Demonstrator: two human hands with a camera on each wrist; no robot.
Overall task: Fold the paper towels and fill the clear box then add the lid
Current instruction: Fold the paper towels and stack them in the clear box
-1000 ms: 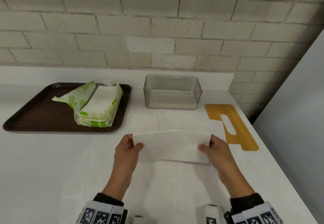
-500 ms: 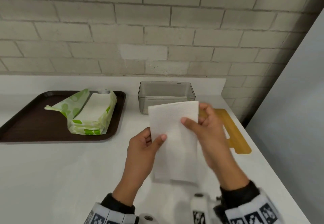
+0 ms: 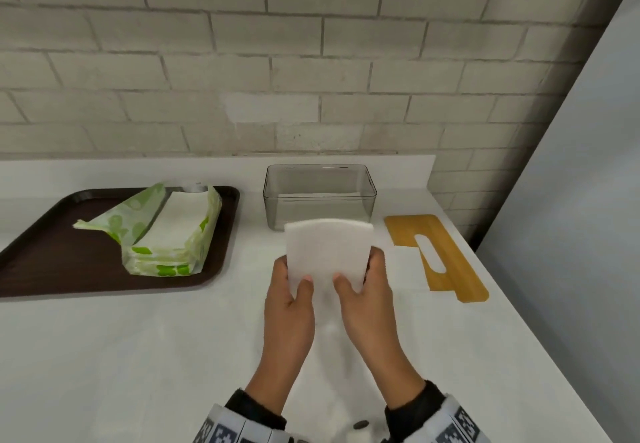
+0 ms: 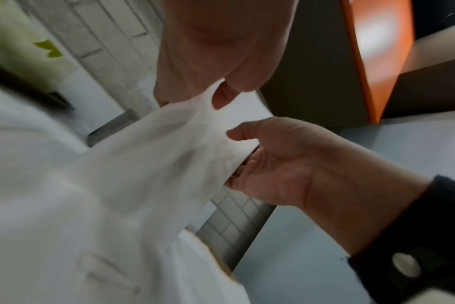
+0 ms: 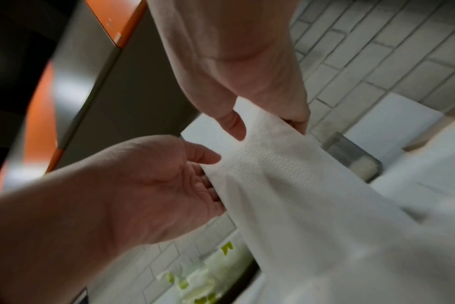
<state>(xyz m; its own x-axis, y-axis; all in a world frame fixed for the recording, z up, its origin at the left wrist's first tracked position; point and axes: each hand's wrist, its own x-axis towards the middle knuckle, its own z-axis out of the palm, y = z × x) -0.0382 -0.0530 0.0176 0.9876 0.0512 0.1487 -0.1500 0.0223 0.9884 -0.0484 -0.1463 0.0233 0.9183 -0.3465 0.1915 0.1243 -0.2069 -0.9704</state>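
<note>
Both hands hold one folded white paper towel (image 3: pixel 329 252) upright above the counter, just in front of the clear box (image 3: pixel 320 196). My left hand (image 3: pixel 294 280) pinches its lower left corner, thumb on the near face. My right hand (image 3: pixel 360 276) pinches the lower right corner the same way. The left wrist view shows the left hand (image 4: pixel 216 96) and the towel (image 4: pixel 143 164); the right wrist view shows the right hand (image 5: pixel 247 127) and the towel (image 5: pixel 299 195). A thin white layer lies in the box. The wooden lid (image 3: pixel 436 255) with a slot lies flat to the box's right.
A dark brown tray (image 3: pixel 34 234) at the left carries an open green-and-white pack of paper towels (image 3: pixel 166 231). A brick wall stands behind the white counter (image 3: pixel 138 356). A grey panel (image 3: pixel 571 200) borders the counter's right edge.
The towel, held wide and low a second ago, was folded in half and raised. Both hands have since slid down to its lower corners, close together in front of the box.
</note>
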